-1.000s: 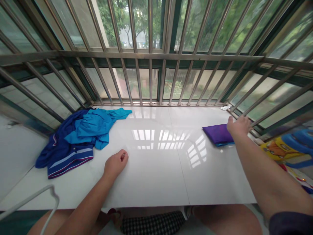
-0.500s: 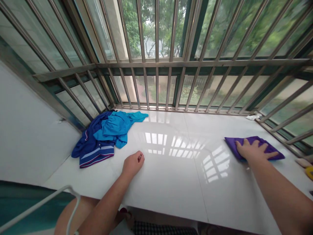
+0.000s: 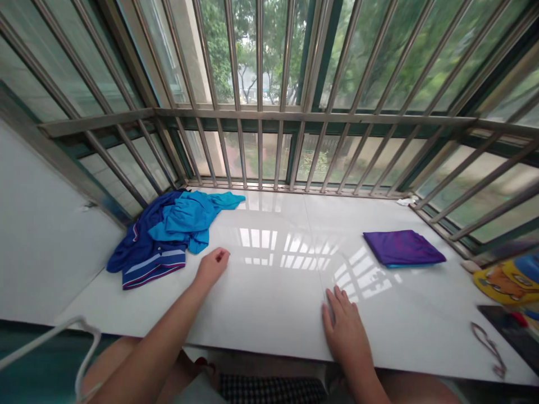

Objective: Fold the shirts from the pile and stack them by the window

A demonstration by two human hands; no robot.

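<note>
My right hand [image 3: 346, 327] lies flat and open on the glossy white sill [image 3: 273, 297], near its front edge, holding nothing. A folded purple cloth [image 3: 402, 248] rests on the sill to the right, well beyond that hand. My left hand [image 3: 211, 265] rests on the sill with its fingers loosely curled, nothing visible in them. Just left of it lies a heap of clothes: a light blue garment [image 3: 189, 217] on top of a dark blue striped one [image 3: 147, 258].
Metal window bars [image 3: 261, 112] fence the sill at the back and right side. A white wire hanger [image 3: 80, 353] shows at the lower left. Colourful items [image 3: 505, 278] and a small thin object [image 3: 488, 342] lie at the right end. A small white scrap [image 3: 406, 200] sits in the back corner.
My right hand has left the purple cloth and drawn back to the front of the sill, now flat. The left hand has stayed about where it was.
</note>
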